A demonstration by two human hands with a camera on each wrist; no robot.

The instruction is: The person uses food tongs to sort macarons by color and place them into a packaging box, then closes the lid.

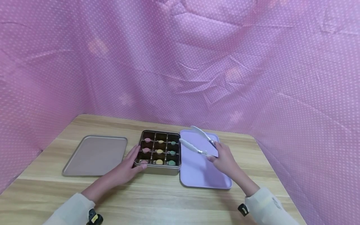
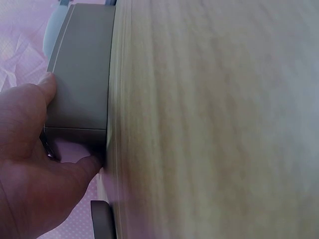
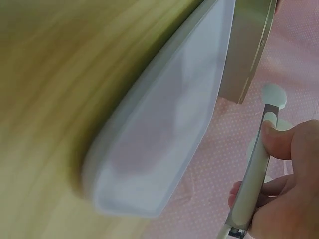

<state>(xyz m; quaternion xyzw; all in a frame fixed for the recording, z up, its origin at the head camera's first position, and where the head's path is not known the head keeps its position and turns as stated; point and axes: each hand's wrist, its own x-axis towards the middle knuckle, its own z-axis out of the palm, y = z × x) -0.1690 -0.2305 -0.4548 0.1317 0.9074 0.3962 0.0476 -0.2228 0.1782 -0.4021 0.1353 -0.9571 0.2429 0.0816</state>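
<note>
A metallic tin box (image 1: 164,170) stands near the middle of the table, with a dark divided insert. In its compartments lie round macaron-like sweets (image 1: 159,151), in pink, yellow and green columns. My left hand (image 1: 125,170) rests at the box's front left corner, its fingers along the left side and its thumb at the front edge. In the left wrist view the thumb touches the front wall. My right hand (image 1: 226,161) grips a pair of tongs (image 1: 192,147) with pale tips and metal handles. The tong arms are spread apart above the tray, with nothing between the tips.
Right of the box, close against it, lies a lavender tray (image 1: 201,176). A flat grey-beige lid or tray (image 1: 97,156) lies to the left. Pink dotted cloth (image 1: 180,62) hangs behind the wooden table (image 1: 157,200) and on both sides.
</note>
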